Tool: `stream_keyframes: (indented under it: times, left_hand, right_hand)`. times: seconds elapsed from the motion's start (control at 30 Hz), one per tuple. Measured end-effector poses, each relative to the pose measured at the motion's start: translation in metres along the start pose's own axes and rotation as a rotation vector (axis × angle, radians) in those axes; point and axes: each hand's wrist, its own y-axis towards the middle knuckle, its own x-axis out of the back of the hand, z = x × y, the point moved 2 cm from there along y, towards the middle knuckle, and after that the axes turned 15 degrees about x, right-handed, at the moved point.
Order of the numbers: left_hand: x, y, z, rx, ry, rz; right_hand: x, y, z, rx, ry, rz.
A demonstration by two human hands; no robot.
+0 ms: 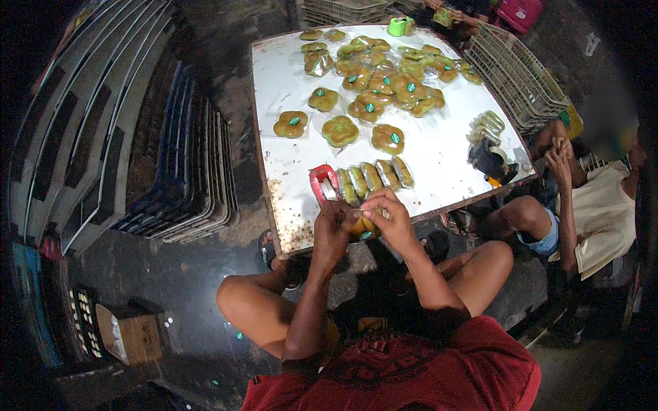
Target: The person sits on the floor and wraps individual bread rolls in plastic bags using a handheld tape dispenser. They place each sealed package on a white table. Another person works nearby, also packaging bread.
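A flower-shaped bread bun in a clear plastic bag (363, 228) is held between my left hand (333, 226) and my right hand (391, 220), at the near edge of the white table. The fingertips of both hands meet at the bag's upper edge, and a green sticker shows low on the bun. Just beyond my left hand lies a red frame-shaped tool (323, 177), perhaps a tape dispenser. Beside it, several bagged buns (380, 175) stand on edge in a row. Farther back, flat bagged buns (388, 141) lie singly, many with green stickers.
The white table (442, 154) bears a heap of bagged buns (383, 77), a black tape dispenser (488, 156) and a green object (401, 26). Stacked crates (519, 77) stand right, more crates (200, 169) left. One co-worker (596, 216) sits right; another person's hands (452, 16) hold a bun.
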Motion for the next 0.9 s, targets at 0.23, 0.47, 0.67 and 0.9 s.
stream_keyframes:
  times: [0.23, 0.47, 0.67, 0.9]
  left_hand:
    - [-0.004, -0.002, 0.011, 0.251, -0.424, -0.114]
    - [0.026, -0.004, -0.021, 0.035, -0.315, -0.438]
    - [0.054, -0.006, -0.018, -0.076, -0.162, -0.563]
    - [0.046, -0.008, -0.014, -0.015, -0.215, -0.548]
  right_hand:
    - [-0.037, -0.001, -0.018, -0.189, 0.109, -0.172]
    - [-0.049, -0.004, -0.116, -0.410, 0.093, -0.073]
    - [-0.078, -0.019, -0.115, -0.404, 0.068, 0.252]
    - [-0.055, -0.080, -0.114, -0.363, -0.281, 0.306]
